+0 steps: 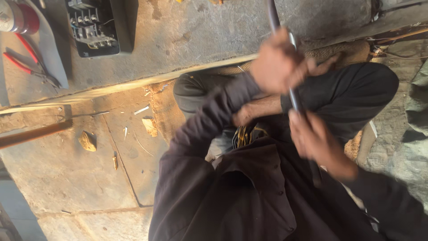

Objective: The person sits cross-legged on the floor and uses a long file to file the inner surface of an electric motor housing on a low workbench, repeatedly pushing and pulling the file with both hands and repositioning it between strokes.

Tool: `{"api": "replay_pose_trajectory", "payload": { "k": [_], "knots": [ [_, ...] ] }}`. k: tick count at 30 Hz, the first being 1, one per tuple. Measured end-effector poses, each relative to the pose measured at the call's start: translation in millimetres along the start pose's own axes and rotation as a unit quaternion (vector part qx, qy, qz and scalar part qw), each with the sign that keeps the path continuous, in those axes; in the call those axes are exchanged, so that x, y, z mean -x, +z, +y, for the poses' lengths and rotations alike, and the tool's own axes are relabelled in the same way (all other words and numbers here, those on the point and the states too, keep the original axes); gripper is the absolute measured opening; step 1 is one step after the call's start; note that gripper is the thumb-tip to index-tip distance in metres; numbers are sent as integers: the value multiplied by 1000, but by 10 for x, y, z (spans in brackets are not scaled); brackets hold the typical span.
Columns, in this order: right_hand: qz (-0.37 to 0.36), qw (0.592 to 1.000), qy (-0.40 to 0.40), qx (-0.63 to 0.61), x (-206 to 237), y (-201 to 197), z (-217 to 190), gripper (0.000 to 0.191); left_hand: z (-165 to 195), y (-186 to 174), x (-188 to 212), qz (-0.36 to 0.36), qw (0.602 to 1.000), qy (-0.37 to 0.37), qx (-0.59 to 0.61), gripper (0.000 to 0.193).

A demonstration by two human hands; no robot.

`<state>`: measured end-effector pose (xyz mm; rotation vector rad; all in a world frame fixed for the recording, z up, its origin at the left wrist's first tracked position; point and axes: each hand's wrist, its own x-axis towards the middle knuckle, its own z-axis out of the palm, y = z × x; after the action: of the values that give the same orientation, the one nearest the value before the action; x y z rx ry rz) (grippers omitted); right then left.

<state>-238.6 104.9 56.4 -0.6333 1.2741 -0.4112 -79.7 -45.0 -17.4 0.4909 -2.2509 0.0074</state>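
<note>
Head view: the left hand point(278, 62) is gripping a thin dark rod point(292, 91) high up, while the right hand point(314, 138) is closing around it lower, steadying it upright above the lap. Red-handled pliers point(26, 62) are lying on the stone floor point(89, 178).

I see a thin dark rod point(285, 58), partly shiny grey, running near-vertical from the frame's top edge down between both hands above the lap. Motion blur hides its lower end.
</note>
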Motion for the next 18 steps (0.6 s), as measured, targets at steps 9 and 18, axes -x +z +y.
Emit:
{"api": "replay_pose_trajectory", "payload": {
  "k": [9,18],
  "knots": [
    [-16,999,-7,-27,-169,-3,238,33,-233,142,332,-35,991,-34,121,52],
    [-65,993,-80,-55,109,-26,-109,37,-129,-35,-27,-121,962,-189,156,48]
  ]
}}
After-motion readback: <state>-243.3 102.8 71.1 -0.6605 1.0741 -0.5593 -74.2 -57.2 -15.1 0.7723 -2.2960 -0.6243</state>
